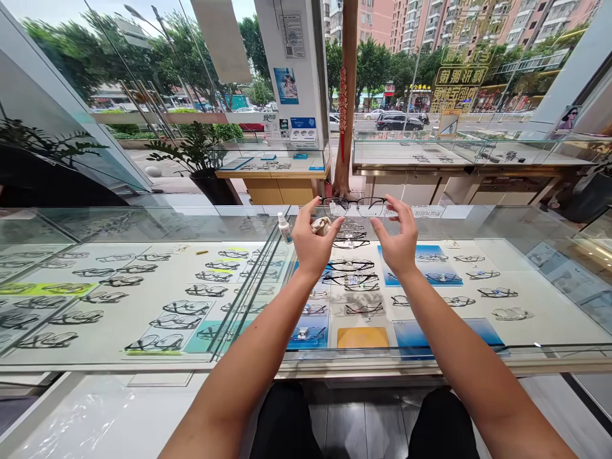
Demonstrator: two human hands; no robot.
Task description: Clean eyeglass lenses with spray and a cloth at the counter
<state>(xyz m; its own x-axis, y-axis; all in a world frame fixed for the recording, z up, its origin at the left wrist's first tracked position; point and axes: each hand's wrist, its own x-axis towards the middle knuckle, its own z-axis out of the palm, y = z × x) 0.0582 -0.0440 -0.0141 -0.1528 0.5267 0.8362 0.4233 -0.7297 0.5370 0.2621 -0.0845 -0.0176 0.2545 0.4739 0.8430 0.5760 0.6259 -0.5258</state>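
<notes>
The glasses (pixel 356 206) are up over the counter (pixel 526 357), left hand (pixel 313 245) and right hand (pixel 399 245) pinching an end each, cloth (pixel 321 225) bunched idle in the left.

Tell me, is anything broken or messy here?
Nothing stands out. The glasses sit level between the left hand and right hand, the spray bottle stands upright, and the frames in the display case lie in rows.

We see the person's left forearm (pixel 248 363) and right forearm (pixel 459 357) bare along their whole visible length up to the left hand (pixel 313 245) and right hand (pixel 399 245), and, below them, plain black trousers (pixel 284 424) of matte cloth covering both thighs.
</notes>
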